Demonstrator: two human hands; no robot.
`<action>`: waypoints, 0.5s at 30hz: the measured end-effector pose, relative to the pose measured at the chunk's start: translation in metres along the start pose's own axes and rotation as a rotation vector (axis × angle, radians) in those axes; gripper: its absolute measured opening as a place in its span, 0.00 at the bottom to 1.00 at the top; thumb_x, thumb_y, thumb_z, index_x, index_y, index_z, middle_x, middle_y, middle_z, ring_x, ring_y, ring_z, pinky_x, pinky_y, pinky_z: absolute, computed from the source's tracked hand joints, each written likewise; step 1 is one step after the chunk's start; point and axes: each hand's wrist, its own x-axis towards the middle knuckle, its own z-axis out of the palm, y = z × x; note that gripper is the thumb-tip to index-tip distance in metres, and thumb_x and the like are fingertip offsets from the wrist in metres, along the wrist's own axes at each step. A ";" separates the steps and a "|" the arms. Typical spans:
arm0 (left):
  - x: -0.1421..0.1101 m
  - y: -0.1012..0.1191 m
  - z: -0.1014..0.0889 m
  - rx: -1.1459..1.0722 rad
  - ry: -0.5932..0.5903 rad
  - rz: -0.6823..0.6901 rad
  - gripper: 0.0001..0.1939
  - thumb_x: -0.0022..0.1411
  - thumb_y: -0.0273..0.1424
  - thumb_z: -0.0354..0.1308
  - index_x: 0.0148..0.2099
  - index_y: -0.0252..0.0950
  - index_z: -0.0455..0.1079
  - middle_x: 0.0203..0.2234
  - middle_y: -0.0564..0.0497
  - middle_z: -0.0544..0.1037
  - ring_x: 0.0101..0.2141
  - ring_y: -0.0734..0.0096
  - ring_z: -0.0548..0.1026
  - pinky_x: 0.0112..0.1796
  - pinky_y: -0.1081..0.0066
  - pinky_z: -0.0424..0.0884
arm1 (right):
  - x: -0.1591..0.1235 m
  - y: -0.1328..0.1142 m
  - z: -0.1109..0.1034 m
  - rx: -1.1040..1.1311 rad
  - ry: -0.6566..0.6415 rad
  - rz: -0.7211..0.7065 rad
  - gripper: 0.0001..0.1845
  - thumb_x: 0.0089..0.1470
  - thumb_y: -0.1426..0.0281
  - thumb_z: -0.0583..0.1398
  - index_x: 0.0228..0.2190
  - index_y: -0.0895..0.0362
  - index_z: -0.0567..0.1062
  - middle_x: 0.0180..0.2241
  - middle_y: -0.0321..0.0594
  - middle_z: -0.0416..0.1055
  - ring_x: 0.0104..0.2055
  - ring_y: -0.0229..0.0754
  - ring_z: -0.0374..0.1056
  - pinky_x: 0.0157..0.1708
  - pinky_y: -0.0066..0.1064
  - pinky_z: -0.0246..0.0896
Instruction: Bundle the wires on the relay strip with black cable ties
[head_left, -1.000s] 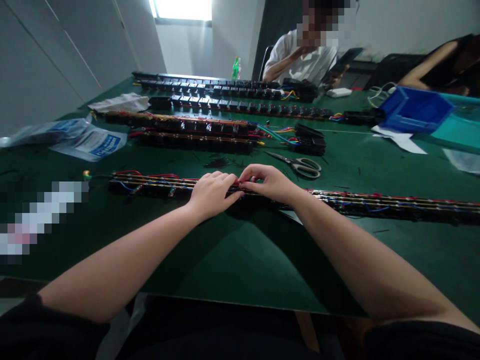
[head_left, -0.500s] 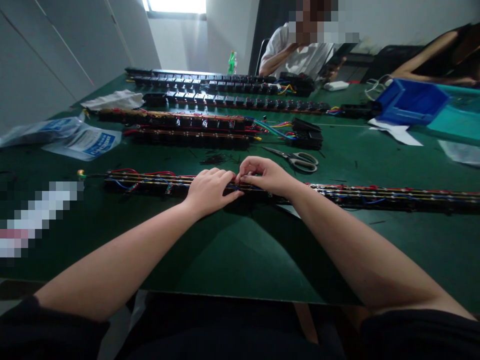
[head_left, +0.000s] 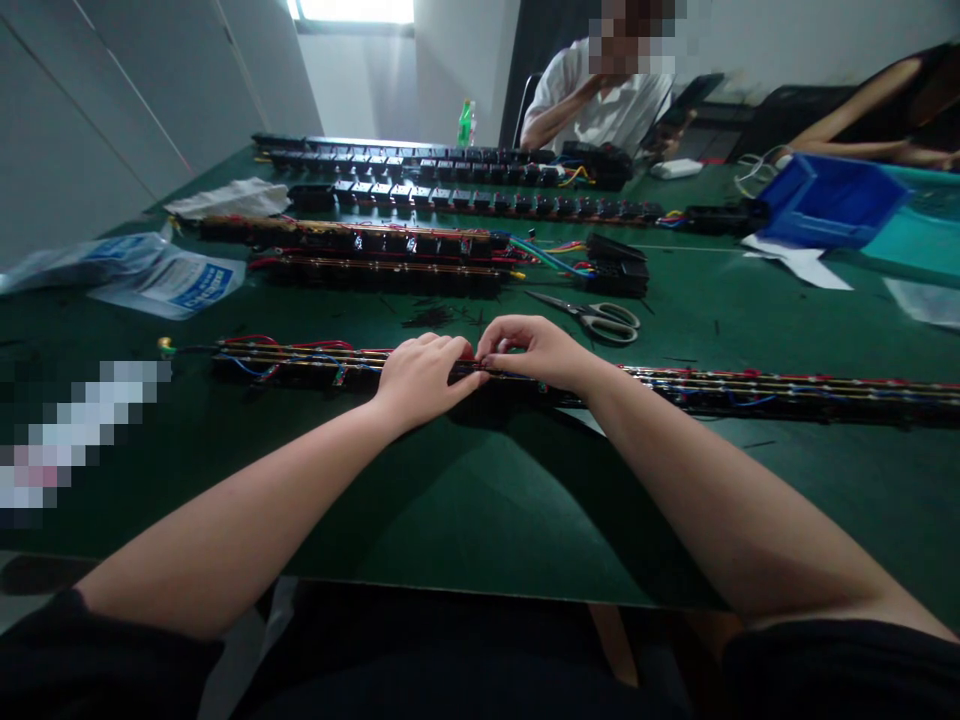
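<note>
A long black bar (head_left: 757, 392) strung with red, blue and yellowish wires lies across the table in front of me. My left hand (head_left: 421, 378) is closed over its middle, fingers on the far side and thumb along the near side. Close beside it, my right hand (head_left: 536, 350) pinches with thumb and forefinger at the wires; whatever is between those fingertips is too small to make out. The two hands' fingertips nearly meet. Scissors (head_left: 609, 320) with grey handles lie just beyond my right hand, and thin black scraps (head_left: 429, 315) are scattered behind the bar.
Several similar wired black bars (head_left: 390, 275) lie farther back on the green table (head_left: 480, 510). Plastic bags (head_left: 180, 285) and a white cloth (head_left: 229, 200) are at left. A blue bin (head_left: 832, 205) stands at right. Two people sit across the table.
My left thumb has moved slightly right, closer to the right fingertips. Both hands stay at the same part of the bar, and the view has shifted very slightly.
</note>
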 end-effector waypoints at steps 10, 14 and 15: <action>0.000 0.000 0.000 -0.008 0.000 0.002 0.18 0.67 0.48 0.49 0.45 0.39 0.69 0.38 0.48 0.79 0.41 0.59 0.74 0.39 0.63 0.66 | -0.001 0.000 -0.001 -0.019 -0.012 0.002 0.07 0.50 0.67 0.65 0.32 0.57 0.76 0.33 0.37 0.75 0.34 0.38 0.68 0.36 0.32 0.62; 0.000 0.000 0.000 -0.011 0.004 -0.006 0.18 0.67 0.48 0.49 0.44 0.39 0.69 0.38 0.48 0.79 0.41 0.59 0.74 0.38 0.64 0.66 | -0.001 -0.001 -0.001 -0.030 -0.012 0.004 0.07 0.50 0.67 0.65 0.32 0.57 0.77 0.33 0.37 0.75 0.34 0.38 0.68 0.37 0.32 0.62; 0.000 0.000 0.000 -0.013 0.004 -0.006 0.18 0.67 0.48 0.49 0.44 0.39 0.69 0.38 0.48 0.79 0.41 0.59 0.74 0.38 0.64 0.66 | -0.001 -0.001 -0.001 -0.032 -0.013 0.005 0.07 0.50 0.67 0.65 0.32 0.57 0.77 0.33 0.37 0.75 0.35 0.38 0.68 0.37 0.32 0.62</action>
